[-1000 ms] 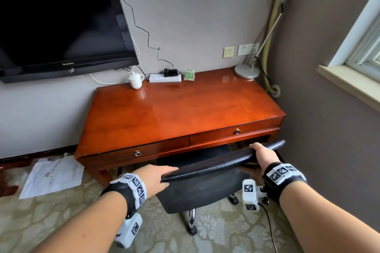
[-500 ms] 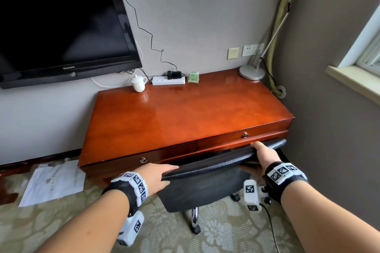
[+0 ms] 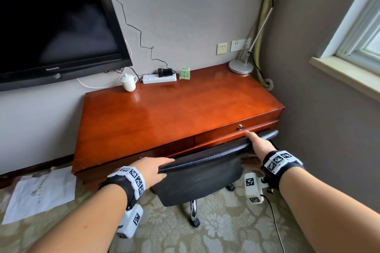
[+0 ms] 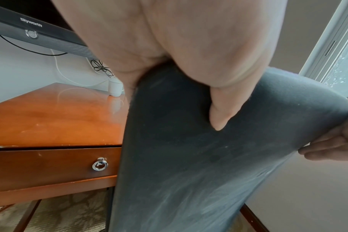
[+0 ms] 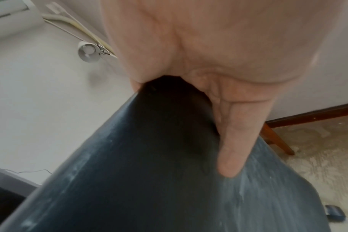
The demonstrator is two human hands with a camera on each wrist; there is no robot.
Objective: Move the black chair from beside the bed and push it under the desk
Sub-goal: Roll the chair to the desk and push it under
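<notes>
The black chair (image 3: pixel 201 178) stands in front of the reddish wooden desk (image 3: pixel 176 109), its backrest top edge just below the drawer fronts and its seat hidden under the desk. My left hand (image 3: pixel 153 167) grips the left end of the backrest top, thumb on the rear face (image 4: pixel 218 113). My right hand (image 3: pixel 256 150) grips the right end of the backrest, with its fingers on the chair's near face (image 5: pixel 228 157). The chrome column (image 3: pixel 192 209) and a castor (image 3: pixel 196 223) show below the backrest.
A TV (image 3: pixel 51 22) hangs on the wall above the desk's left. A white cup (image 3: pixel 129 82), power strip (image 3: pixel 159 78), green box (image 3: pixel 184 73) and lamp base (image 3: pixel 240 66) line the desk's back edge. The side wall and window sill (image 3: pixel 345 76) are close on the right. Paper (image 3: pixel 41 193) lies on the carpet.
The chair has rolled forward toward the desk with both hands on its backrest; the backrest's right end now sits just below the drawer front.
</notes>
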